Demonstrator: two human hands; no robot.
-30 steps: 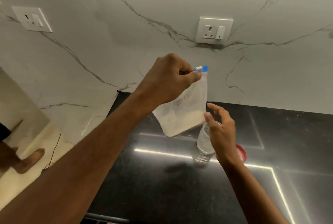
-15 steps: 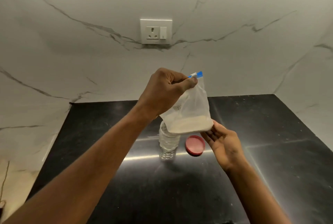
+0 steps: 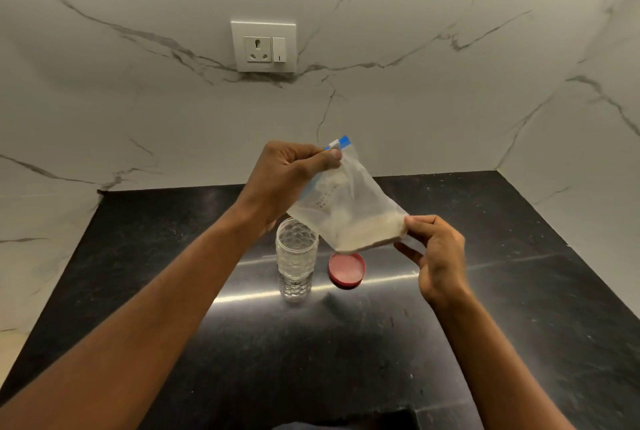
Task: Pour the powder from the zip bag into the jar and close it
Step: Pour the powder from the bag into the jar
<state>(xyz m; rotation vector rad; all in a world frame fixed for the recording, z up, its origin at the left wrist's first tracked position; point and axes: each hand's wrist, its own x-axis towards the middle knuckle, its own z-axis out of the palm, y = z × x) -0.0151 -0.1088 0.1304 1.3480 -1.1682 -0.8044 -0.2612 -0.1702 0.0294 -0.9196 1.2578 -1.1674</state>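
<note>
The left hand (image 3: 291,180) is raised above the black countertop (image 3: 519,291). Its fingers and thumb are curled round the top edge of the zip bag (image 3: 346,201), next to the blue zip strip (image 3: 343,142). The right hand (image 3: 438,256) pinches the bag's lower right corner between thumb and forefinger; its remaining fingers are loosely spread below the corner.

The zip bag is clear plastic and is held in the air between both hands. It is tilted, with the zip end up and to the left and the bottom down and to the right. The pale powder (image 3: 367,234) lies collected along the bottom edge. Whether the zip is sealed cannot be told.

The jar (image 3: 296,256) is clear with a dimpled wall. It stands upright on the countertop with its mouth uncovered, below the bag's lower left edge. The red lid (image 3: 347,270) lies flat on the countertop just to the right of the jar, not touching it.

A white wall socket (image 3: 263,47) is mounted on the marble-patterned wall (image 3: 450,49) behind the countertop
</note>
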